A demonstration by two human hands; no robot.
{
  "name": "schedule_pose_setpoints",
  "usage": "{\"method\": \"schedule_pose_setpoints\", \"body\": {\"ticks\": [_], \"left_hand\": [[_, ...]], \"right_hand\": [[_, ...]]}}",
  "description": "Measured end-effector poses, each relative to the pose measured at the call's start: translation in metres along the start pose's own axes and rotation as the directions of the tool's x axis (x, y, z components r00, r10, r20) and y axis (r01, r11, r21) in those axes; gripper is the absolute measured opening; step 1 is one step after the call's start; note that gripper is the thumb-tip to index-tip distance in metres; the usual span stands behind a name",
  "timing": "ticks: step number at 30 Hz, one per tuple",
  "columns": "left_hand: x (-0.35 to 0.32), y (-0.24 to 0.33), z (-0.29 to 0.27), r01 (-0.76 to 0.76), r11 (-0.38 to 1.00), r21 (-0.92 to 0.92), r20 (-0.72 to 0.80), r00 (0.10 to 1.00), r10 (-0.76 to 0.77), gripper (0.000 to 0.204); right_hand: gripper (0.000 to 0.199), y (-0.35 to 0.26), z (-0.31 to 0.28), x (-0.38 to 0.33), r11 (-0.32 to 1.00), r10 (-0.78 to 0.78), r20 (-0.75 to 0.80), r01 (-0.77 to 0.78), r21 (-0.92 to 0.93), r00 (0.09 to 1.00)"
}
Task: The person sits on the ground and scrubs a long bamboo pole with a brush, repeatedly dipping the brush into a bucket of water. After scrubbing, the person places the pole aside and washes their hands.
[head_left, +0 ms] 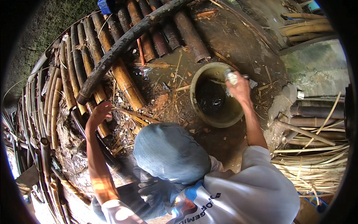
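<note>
My right hand (239, 89) is closed around a small pale, mottled object (231, 77), whose kind I cannot make out. It is at the right rim of a round, worn tub (234, 108) with dark liquid inside. To the left, my left hand (99, 114) has its fingers bent and apart, with nothing visible in it. It is near the lower end of a thick dark pole (123, 53), which slants across a row of bamboo poles (128, 84). Whether the fingertips touch the bamboo beneath cannot be told.
Wet ground with bamboo scraps and a puddle (156, 74) surrounds the tub. Many bamboo lengths (52, 108) are stacked at left. Split bamboo strips (317, 168) and a concrete block (317, 67) are at right. A blue object (105, 6) is at the top.
</note>
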State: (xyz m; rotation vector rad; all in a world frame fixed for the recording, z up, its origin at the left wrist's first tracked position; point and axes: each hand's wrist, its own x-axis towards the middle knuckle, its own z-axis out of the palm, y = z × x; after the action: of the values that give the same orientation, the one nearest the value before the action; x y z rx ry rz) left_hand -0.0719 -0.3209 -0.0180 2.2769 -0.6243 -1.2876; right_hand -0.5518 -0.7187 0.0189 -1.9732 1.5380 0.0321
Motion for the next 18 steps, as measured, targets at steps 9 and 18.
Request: {"method": "schedule_pose_setpoints", "body": {"ticks": [9, 18], "left_hand": [[0.011, 0.041, 0.101, -0.165, 0.928, -0.334, -0.013, 0.985, 0.171, 0.059], [0.007, 0.114, 0.255, 0.292, 0.601, -0.744, 0.465, 0.872, 0.152, 0.083]], "right_hand": [[0.059, 0.093, -0.038, 0.009, 0.876, 0.333, -0.014, -0.303, 0.375, 0.943], [0.078, -0.004, -0.025, 0.013, 0.996, -0.071, -0.290, 0.052, -0.072, 0.954]]}}
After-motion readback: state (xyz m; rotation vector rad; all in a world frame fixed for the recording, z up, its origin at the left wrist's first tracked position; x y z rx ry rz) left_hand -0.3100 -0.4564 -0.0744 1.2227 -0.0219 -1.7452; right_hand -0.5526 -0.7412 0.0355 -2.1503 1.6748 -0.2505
